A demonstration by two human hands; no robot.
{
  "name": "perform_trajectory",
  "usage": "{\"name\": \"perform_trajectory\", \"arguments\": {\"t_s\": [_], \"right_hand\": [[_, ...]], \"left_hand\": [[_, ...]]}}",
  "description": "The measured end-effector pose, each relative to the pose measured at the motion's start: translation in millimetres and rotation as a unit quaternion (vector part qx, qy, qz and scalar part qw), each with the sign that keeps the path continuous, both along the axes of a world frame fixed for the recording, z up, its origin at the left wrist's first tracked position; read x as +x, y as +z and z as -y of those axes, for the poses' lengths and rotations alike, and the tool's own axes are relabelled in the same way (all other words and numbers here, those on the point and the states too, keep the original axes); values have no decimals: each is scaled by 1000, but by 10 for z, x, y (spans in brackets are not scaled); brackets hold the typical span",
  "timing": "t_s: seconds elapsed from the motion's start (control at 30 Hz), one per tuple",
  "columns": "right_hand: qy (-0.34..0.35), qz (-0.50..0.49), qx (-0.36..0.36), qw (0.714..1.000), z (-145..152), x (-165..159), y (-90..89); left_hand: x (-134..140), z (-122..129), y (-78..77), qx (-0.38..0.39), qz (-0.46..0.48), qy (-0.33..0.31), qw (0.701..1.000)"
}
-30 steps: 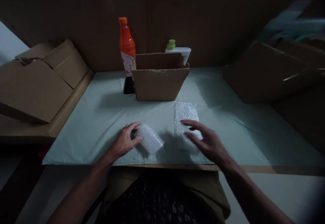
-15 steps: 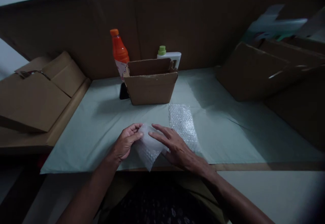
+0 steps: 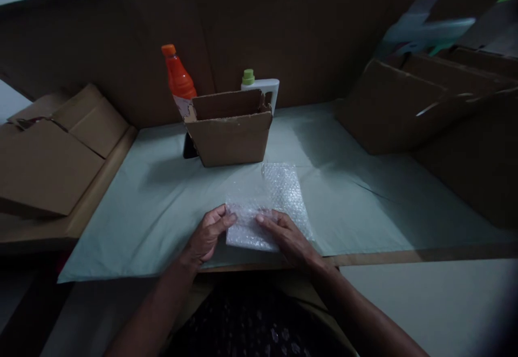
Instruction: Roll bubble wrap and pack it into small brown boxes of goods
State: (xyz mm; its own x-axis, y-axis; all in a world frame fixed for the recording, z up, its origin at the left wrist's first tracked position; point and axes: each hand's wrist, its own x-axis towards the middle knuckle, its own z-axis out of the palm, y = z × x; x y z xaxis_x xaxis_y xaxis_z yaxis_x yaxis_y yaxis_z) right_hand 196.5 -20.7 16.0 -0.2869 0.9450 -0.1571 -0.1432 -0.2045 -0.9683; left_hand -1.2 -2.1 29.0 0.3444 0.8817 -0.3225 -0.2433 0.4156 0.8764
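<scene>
Between both hands I hold a piece of clear bubble wrap (image 3: 250, 235) above the cloth, close to the table's front edge. My left hand (image 3: 208, 234) pinches its left side, thumb on top. At its right side, my right hand (image 3: 288, 237) grips it with the thumb pressed on the near face. Part of the wrap stands up past my fingers, see-through. A second, flat bubble wrap sheet (image 3: 286, 190) lies on the cloth just beyond my right hand.
An open cardboard box (image 3: 230, 138) stands behind my hands, with an orange bottle (image 3: 180, 79), a white jug with a green cap (image 3: 263, 86) and a dark phone-like object (image 3: 189, 146) around it. Larger cartons (image 3: 48, 157) flank the pale green cloth (image 3: 343, 200), at left and right.
The bubble wrap in my hands has turned from a hanging, pointed corner to a spread, squarer shape. My right hand's fingers have closed onto its right side. The view has shifted slightly.
</scene>
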Motion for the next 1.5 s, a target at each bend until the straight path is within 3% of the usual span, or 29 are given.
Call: {"name": "perform_trajectory", "arguments": {"t_s": [0.1,0.2,0.4,0.5,0.63,0.77,0.87,0.93,1.0,1.07,1.13,1.2,1.27,1.37,1.5], "right_hand": [[-23,99,77,992,29,19,16],[-71,233,174,954,67,53,14],[-133,325,359,865,121,53,-100],[-160,323,407,839,158,140,-85],[-121,258,445,849,251,362,55],[8,247,455,855,378,462,206],[83,279,418,861,431,490,232],[70,302,379,872,392,575,190],[-1,346,343,873,264,728,116],[-75,432,314,842,62,900,39],[-111,546,294,777,-169,1021,-19],[-109,642,276,707,-373,1048,-62],[-95,686,264,672,-514,989,-109],[-84,668,257,693,-583,856,-181],[-169,520,250,799,-442,782,-78]], "left_hand": [[43,-7,-56,-32,-3,98,995],[3,0,-105,-16,1,191,982],[-85,22,-132,4,-12,214,977],[-65,-14,-94,-12,-3,228,973],[44,-129,-30,-2,-10,196,981],[177,-320,-38,40,-61,160,985],[193,-486,-96,55,-124,137,981],[143,-575,-138,56,-146,131,979],[57,-623,-169,64,-168,127,976],[-34,-628,-190,80,-211,121,967],[-101,-602,-204,93,-263,112,954],[-130,-564,-218,106,-302,99,942],[-126,-533,-232,137,-333,78,930],[-96,-514,-252,188,-392,50,899],[-64,-503,-271,250,-477,5,843]]}}
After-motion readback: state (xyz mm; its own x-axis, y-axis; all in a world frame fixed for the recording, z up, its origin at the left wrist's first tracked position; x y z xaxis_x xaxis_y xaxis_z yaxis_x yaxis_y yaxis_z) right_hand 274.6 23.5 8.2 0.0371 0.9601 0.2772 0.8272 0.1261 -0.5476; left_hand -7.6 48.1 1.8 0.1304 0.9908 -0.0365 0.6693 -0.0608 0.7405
